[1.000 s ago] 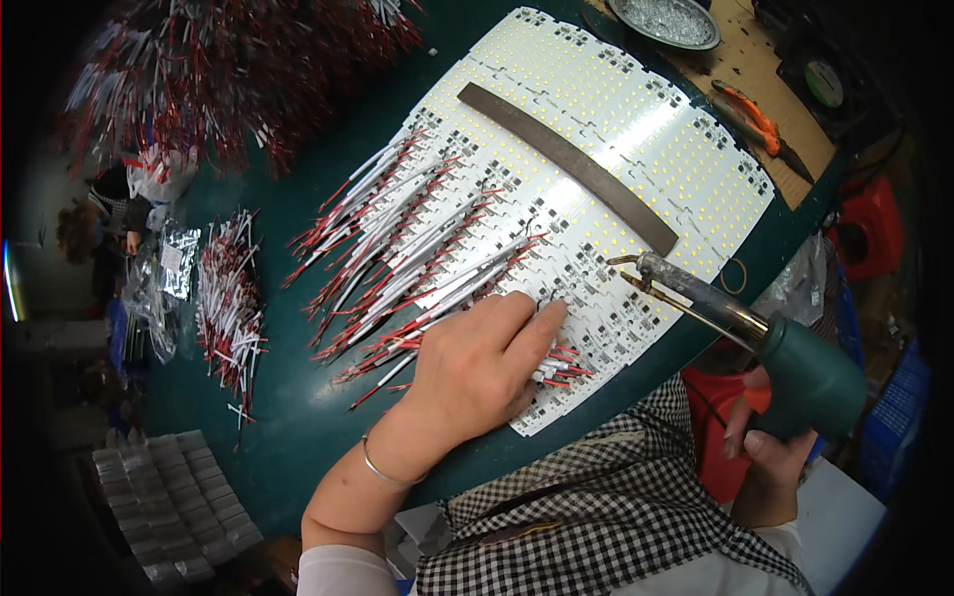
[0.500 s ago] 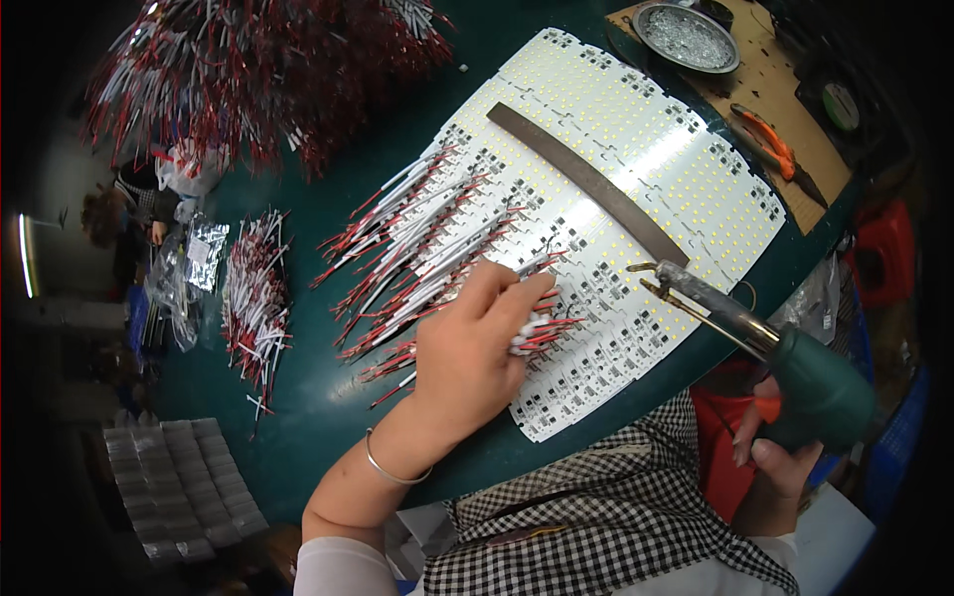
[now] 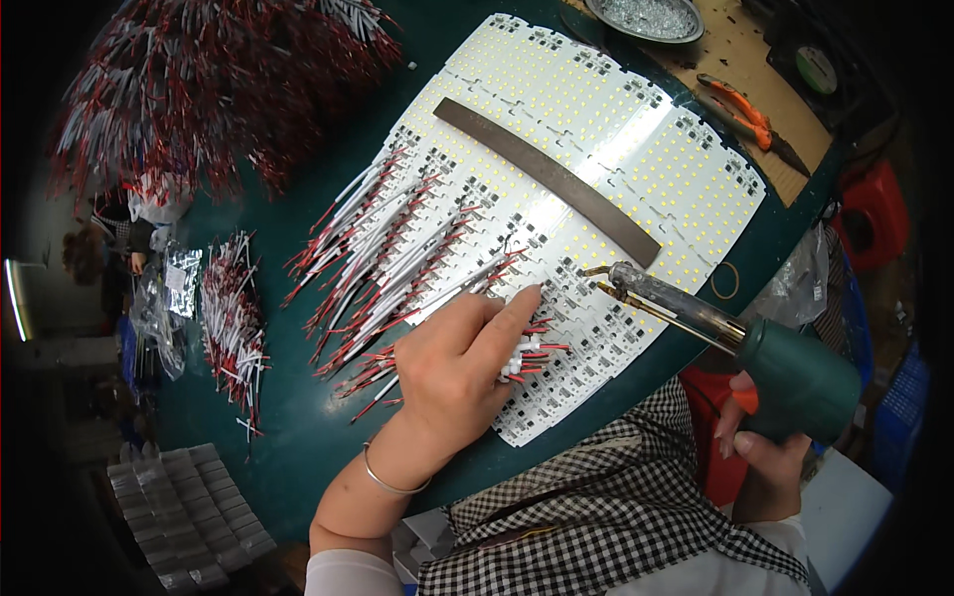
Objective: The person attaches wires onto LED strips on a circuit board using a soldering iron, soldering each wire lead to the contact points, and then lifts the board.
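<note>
My left hand (image 3: pixel 449 363) is closed around a bunch of red and white wires (image 3: pixel 525 360) above the near part of a white LED circuit board sheet (image 3: pixel 497 62). Its index finger points along the board, close to the solder pads. A green soldering gun (image 3: pixel 803 382) with an orange trigger is gripped in my right hand (image 3: pixel 770 459), off the board's right edge. The gun's metal tip is just right of my left fingertips; whether it touches the board I cannot tell. Rows of wires (image 3: pixel 393 268) stick out leftward from the board.
A dark curved bar (image 3: pixel 547 181) lies across the board. Orange-handled pliers (image 3: pixel 740 107) and a metal dish (image 3: pixel 651 20) are at the far right. A big wire heap (image 3: pixel 219 89), a smaller wire pile (image 3: pixel 231 323) and stacked grey pieces (image 3: pixel 189 512) are at left.
The whole view has shifted a little. The soldering gun's tip has come left over the board, closer to my left fingertips. Both hands keep their hold.
</note>
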Tool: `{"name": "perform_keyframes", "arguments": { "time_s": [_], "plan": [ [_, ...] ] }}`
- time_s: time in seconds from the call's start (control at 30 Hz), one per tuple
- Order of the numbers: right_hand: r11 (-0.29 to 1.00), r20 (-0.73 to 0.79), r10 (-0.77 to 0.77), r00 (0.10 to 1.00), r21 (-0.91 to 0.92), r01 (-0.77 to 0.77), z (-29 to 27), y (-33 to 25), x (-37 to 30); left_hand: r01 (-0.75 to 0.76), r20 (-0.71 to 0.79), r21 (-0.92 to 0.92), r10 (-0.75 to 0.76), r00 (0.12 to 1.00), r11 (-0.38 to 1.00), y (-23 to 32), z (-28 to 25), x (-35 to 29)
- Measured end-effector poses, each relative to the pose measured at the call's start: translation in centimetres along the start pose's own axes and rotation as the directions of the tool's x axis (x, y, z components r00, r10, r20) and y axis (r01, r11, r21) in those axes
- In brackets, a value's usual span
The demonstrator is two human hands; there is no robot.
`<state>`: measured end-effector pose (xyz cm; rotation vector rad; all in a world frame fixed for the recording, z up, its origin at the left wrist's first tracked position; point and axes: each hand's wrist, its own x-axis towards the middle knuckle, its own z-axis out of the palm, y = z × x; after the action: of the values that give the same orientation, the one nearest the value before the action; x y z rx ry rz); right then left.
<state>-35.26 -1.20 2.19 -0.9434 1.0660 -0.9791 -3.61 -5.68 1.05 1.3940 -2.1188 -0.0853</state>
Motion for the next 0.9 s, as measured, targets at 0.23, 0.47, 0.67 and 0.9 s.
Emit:
{"name": "perform_keyframes", "arguments": {
  "time_s": [0.23, 0.47, 0.67, 0.9],
  "plan": [
    [0.999, -0.027, -0.042, 0.999, -0.025, 0.041, 0.6, 0.6, 0.1, -0.064, 0.036, -0.029, 0.065, 0.997, 0.998, -0.6, 0.6, -0.3],
    [0.995, 0.009, -0.072, 0.997, -0.066, 0.073, 0.5, 1.3, 0.3, -0.092, 0.033, 0.077, 0.09, 0.995, 0.993, -0.4, 0.9, -0.8],
    [0.991, 0.018, -0.119, 0.993, -0.061, 0.12, 0.7, 1.6, 0.5, -0.073, 0.013, 0.038, 0.073, 0.997, 0.997, -0.5, 1.3, -1.1],
    [0.984, 0.101, -0.102, 0.99, -0.133, 0.115, 0.4, 1.6, 0.6, 0.008, 0.055, -0.061, -0.005, 0.998, 0.998, -0.3, 0.9, -0.8]
  ]
}}
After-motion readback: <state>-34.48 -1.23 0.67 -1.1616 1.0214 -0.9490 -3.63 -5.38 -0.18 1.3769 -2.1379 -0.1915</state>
